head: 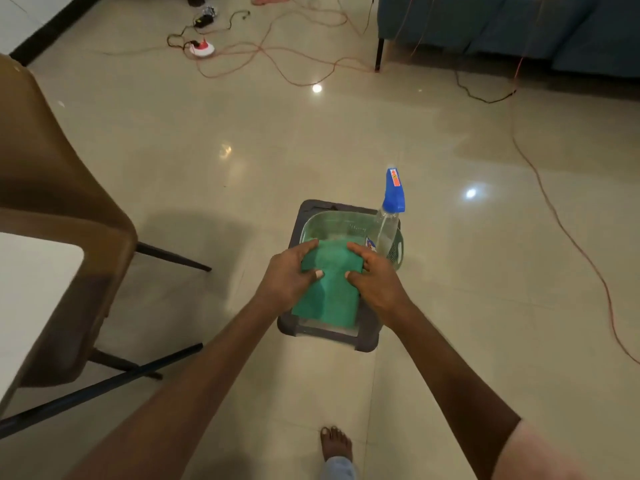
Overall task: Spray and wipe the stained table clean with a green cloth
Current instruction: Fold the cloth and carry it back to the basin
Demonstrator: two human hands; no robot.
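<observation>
A folded green cloth (327, 289) is held over a clear plastic basket (322, 223) that sits on a dark grey stool (363, 341) on the floor. My left hand (289, 277) grips the cloth's left edge, thumb on top. My right hand (375, 277) grips its right edge the same way. A clear spray bottle (389, 223) with a blue trigger head stands upright in the basket's far right corner. A white table corner (31, 289) shows at the left edge; no stain is visible on it.
A brown chair (59, 209) with dark legs stands at the left by the table. Orange and black cables (568, 237) and a power strip (202, 48) lie across the glossy tiled floor. A blue sofa (502, 26) is at the back right. My bare foot (336, 445) is below.
</observation>
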